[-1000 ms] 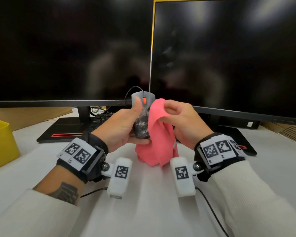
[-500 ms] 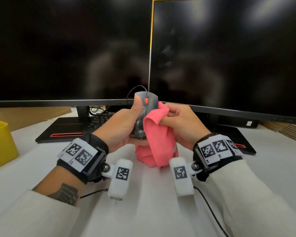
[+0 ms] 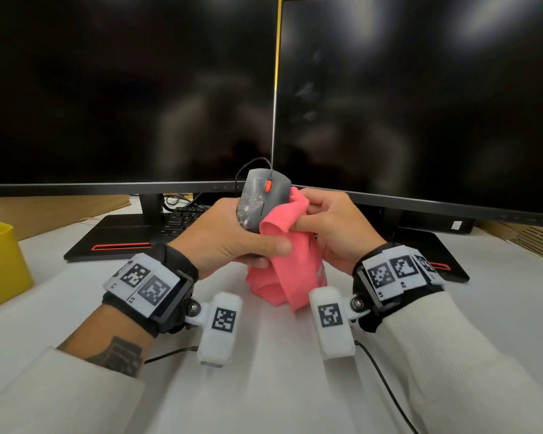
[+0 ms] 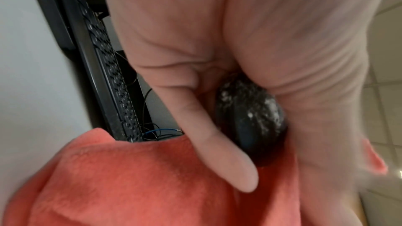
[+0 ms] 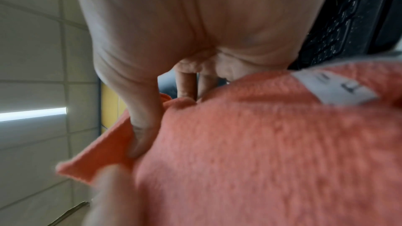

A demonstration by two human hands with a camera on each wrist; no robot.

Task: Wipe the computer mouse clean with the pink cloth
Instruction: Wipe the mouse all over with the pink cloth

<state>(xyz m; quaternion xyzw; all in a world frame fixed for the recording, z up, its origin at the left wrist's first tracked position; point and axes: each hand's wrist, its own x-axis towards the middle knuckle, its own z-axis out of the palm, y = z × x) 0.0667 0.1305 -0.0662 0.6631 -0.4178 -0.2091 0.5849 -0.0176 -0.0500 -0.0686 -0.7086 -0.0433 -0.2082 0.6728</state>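
A grey corded mouse (image 3: pixel 261 198) with an orange scroll wheel is held upright above the table, white smears on its left side. My left hand (image 3: pixel 232 239) grips its lower body, thumb across the front. In the left wrist view the smeared mouse (image 4: pixel 250 114) sits between palm and fingers. My right hand (image 3: pixel 329 223) pinches the pink cloth (image 3: pixel 292 255) and holds a fold against the mouse's right side. The rest of the cloth hangs down to the table. In the right wrist view the cloth (image 5: pixel 261 152) fills the frame, with a white label on it.
Two dark monitors (image 3: pixel 420 98) stand close behind the hands. A black keyboard (image 3: pixel 182 219) lies under the left monitor on its black stand base (image 3: pixel 113 239). A yellow bin (image 3: pixel 0 261) sits at the far left. White table (image 3: pixel 264 386) spreads in front.
The mouse has risen and tilted more upright in my left hand. My left thumb has slid from the top down to its base. The right hand's cloth fold moved up along its right side.
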